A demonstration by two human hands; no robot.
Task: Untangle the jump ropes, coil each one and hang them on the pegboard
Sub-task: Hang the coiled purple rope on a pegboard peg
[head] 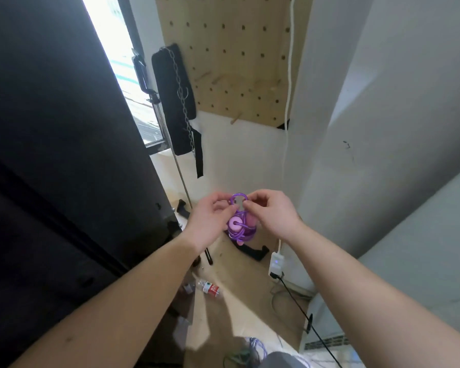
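A purple jump rope (pixel 239 229) with pink handles is bunched into a small coil between my hands at the middle of the view. My left hand (pixel 210 221) grips the left side of the bundle. My right hand (pixel 272 213) pinches a loop at its top. Above, a wooden pegboard (pixel 231 49) with several wooden pegs hangs on the wall. More rope (pixel 252 349), bluish and green strands, lies tangled on the floor at the bottom by my knee.
A black padded strap with a metal chain (pixel 178 96) hangs at the pegboard's left edge. A white cord (pixel 290 75) runs down to a power strip (pixel 276 264). A plastic bottle (pixel 209 288) and black cables lie on the floor. A dark panel stands left.
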